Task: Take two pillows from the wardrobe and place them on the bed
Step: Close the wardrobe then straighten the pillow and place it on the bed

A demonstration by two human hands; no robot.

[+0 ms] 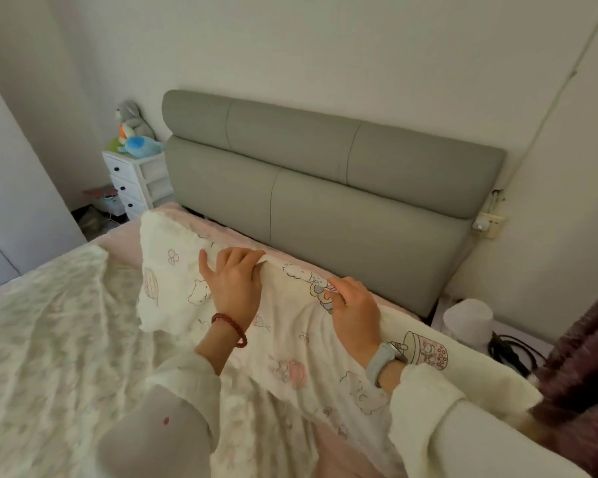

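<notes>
A white pillow (pixel 290 343) printed with pastel cartoon figures lies along the head of the bed (pixel 49 339), just in front of the grey padded headboard (pixel 325 188). My left hand (pixel 233 284), with a red bead bracelet at the wrist, grips the pillow's far edge near its middle. My right hand (pixel 354 310), with a pale blue watch at the wrist, pinches the same edge a little to the right. Only this one pillow shows. The wardrobe's white door (pixel 7 208) stands at the left edge.
A pale floral quilt (pixel 59 357) covers the bed over a pink sheet. A white drawer unit (pixel 135 181) with plush toys (pixel 135 132) stands left of the headboard. At the right are a white lamp (pixel 468 320), black cables, a wall socket (pixel 491 220) and a dark red curtain (pixel 580 374).
</notes>
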